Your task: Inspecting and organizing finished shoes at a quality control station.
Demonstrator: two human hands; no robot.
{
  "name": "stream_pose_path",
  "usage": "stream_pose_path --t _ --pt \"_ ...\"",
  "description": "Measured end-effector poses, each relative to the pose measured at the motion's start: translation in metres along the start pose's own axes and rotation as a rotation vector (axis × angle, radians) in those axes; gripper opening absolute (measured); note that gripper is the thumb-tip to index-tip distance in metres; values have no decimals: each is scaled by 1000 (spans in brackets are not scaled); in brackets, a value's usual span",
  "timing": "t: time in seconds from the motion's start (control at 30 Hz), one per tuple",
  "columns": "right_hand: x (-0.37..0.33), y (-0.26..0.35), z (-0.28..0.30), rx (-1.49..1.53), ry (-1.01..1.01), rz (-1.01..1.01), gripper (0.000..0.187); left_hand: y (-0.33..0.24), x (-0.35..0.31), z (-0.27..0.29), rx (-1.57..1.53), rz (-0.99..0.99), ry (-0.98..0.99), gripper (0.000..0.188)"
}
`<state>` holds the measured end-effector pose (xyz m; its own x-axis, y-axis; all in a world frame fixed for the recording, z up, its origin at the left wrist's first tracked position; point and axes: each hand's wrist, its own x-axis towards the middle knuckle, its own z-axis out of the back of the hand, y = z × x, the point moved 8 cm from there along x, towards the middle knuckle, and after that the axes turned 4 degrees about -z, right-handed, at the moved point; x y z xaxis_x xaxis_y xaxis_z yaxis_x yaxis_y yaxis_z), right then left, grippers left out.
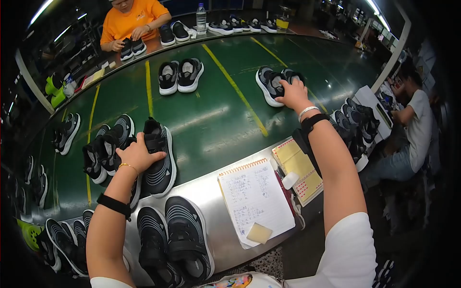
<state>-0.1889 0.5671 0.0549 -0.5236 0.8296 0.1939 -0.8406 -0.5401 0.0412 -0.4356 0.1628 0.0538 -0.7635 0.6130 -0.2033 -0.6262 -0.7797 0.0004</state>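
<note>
My left hand [136, 154] lies over a pair of black sneakers [161, 175] at the near edge of the green conveyor belt. Its thumb reaches across the right shoe, and the wrist and palm hide most of the left one. Farther off, on the right, my right hand [294, 94] grips another pair of black sneakers [265, 85] with white soles, its fingers at the shoe openings. Next to my left hand, more dark sneakers [115, 137] stand on the belt. Below it, a sneaker pair with wavy grey lines [185, 228] rests on the metal ledge.
A spiral notebook [254, 197] with a yellowish square on it lies on the metal ledge [216, 245], beside a yellow printed pad [300, 168]. One sneaker pair [181, 76] stands mid-belt. Shoes crowd the right side [355, 120]. A co-worker in orange [132, 21] handles shoes across the belt.
</note>
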Motion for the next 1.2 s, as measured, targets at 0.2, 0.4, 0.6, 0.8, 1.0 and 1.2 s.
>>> stream_pose_path --t 0.2,0.4,0.6,0.8,1.0,1.2 --pt "41 -19 -29 -153 343 -173 75 -7 2 1 -20 -35 -47 91" --pt "51 -20 -28 18 253 -206 67 -2 0 3 -35 -20 -46 91" --pt "29 -122 77 -92 243 -62 65 -12 8 0 -11 -65 -59 92" --pt "-55 -251 133 -205 525 -70 70 -19 8 4 17 -66 -15 92" --pt "-91 -286 125 -267 543 -78 74 -19 -5 12 17 -52 -3 90" --pt "-98 -253 132 -242 479 -59 70 -22 -11 16 -16 -79 -39 88"
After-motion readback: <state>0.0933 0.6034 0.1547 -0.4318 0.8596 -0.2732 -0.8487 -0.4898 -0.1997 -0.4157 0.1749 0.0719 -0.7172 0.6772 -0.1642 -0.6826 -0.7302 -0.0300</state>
